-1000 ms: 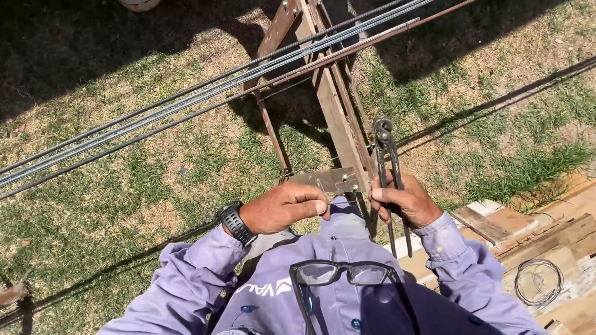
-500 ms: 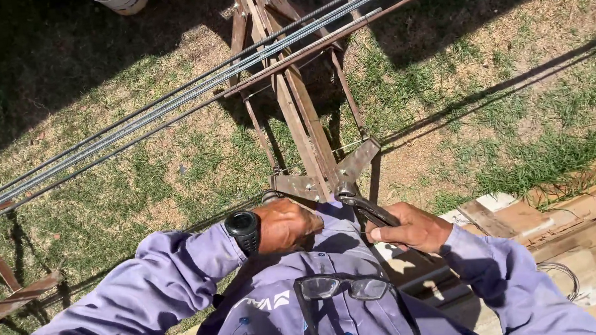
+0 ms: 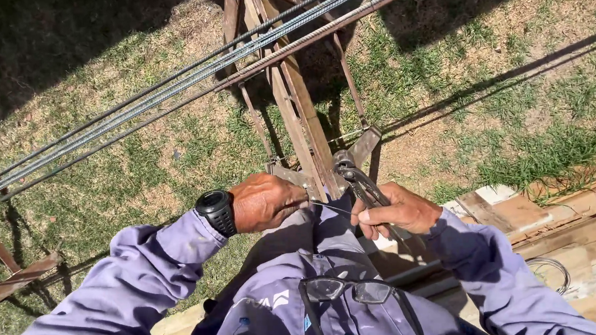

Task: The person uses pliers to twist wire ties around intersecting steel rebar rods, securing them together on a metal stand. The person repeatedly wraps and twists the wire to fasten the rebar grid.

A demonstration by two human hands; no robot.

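Head view: right hand [image 3: 395,212] grips rusty steel pincers [image 3: 360,182]; left hand [image 3: 266,201] pinches thin wire [image 3: 331,207].

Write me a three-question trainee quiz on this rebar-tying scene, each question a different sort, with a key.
1. True or false: the right hand holds the end-cutting pincers.
2. Multiple choice: the black wristwatch sits on which wrist? A) the left B) the right C) neither
3. Fill in: a thin tie wire runs between the left hand and the ____ hand.

Key
1. True; the grip closes around the handles, with the head near the rusty metal trestle that carries the rebars.
2. A.
3. right.
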